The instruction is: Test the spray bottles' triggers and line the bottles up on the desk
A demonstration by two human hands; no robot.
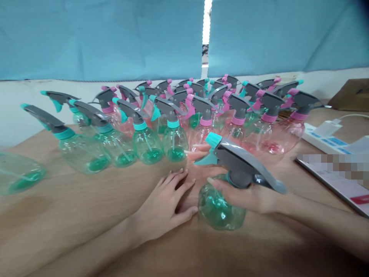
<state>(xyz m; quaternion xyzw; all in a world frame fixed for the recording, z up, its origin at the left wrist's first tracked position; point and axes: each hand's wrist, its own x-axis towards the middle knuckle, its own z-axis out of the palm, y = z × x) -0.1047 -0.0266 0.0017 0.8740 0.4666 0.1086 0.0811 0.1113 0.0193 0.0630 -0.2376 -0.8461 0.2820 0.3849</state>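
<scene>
My right hand (pixel 245 194) grips the neck of a teal spray bottle (pixel 220 209) just under its grey trigger head (pixel 245 165), its index finger stretched forward toward the teal nozzle. The bottle stands on the wooden table (pixel 72 215) right in front of me. My left hand (pixel 167 202) lies flat on the table just left of the bottle, fingers spread, thumb near the bottle's base, holding nothing.
Several teal spray bottles (pixel 147 144) stand in rows at the back left and several pink ones (pixel 268 134) at the back right. A white power strip (pixel 325 140) and a printed sheet (pixel 340 184) lie at the right. A blue curtain (pixel 100 38) hangs behind.
</scene>
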